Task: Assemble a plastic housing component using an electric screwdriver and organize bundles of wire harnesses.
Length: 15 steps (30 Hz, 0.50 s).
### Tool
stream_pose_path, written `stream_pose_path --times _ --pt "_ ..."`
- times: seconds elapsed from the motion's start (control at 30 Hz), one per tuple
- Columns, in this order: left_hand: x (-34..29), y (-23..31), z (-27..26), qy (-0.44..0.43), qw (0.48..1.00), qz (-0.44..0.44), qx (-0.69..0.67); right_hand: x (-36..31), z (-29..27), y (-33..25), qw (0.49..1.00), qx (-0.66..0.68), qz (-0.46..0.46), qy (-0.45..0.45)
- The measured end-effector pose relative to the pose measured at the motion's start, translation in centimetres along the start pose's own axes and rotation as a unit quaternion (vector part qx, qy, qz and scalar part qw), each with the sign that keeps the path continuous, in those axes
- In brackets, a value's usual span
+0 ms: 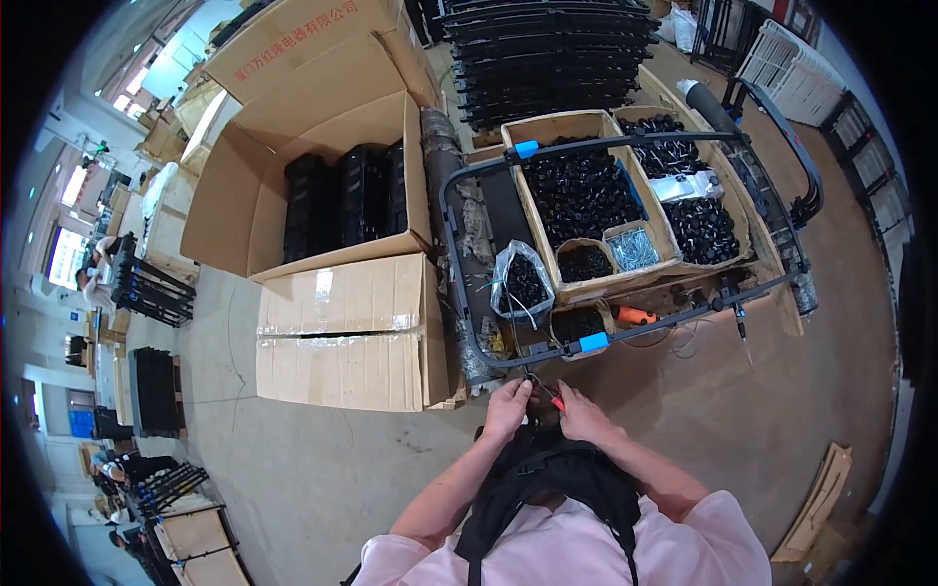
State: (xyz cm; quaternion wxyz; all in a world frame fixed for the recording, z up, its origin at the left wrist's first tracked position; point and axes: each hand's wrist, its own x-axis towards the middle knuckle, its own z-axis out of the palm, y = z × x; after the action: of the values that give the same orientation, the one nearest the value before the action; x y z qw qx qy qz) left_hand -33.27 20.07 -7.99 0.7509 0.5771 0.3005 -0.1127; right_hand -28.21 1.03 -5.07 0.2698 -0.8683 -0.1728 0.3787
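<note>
In front of my body, both hands meet at the near edge of a black tubular frame (451, 246). The fingers of my left hand (509, 406) are pinched on a thin dark cable end by the frame's lower bar. My right hand (584, 414) is wrapped round a red-handled pair of pliers (558, 402), its dark tip close to the left fingers. The small part between the hands is too fine to make out. Blue clips (593, 342) sit on the frame's near and far bars. The frame lies tilted over a bench of parts boxes.
Under the frame, a cardboard tray (598, 284) holds black caps and silver screws (632, 249). A clear bag (521, 280) of black parts and an orange tool (636, 315) lie nearby. At left stand an open carton (221, 210) and a closed carton (337, 363); black frames (547, 63) are stacked behind.
</note>
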Motion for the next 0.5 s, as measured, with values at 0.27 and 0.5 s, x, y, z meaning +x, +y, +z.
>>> stream_pose_path --times 0.27,0.5 --pt "-0.7 0.8 1.4 0.04 0.999 -0.008 -0.028 0.5 -0.1 1.5 0.998 0.048 -0.024 -0.034" --pt "-0.7 0.6 2.0 0.051 0.999 -0.003 -0.01 -0.5 -1.9 0.7 0.997 0.041 -0.06 -0.04"
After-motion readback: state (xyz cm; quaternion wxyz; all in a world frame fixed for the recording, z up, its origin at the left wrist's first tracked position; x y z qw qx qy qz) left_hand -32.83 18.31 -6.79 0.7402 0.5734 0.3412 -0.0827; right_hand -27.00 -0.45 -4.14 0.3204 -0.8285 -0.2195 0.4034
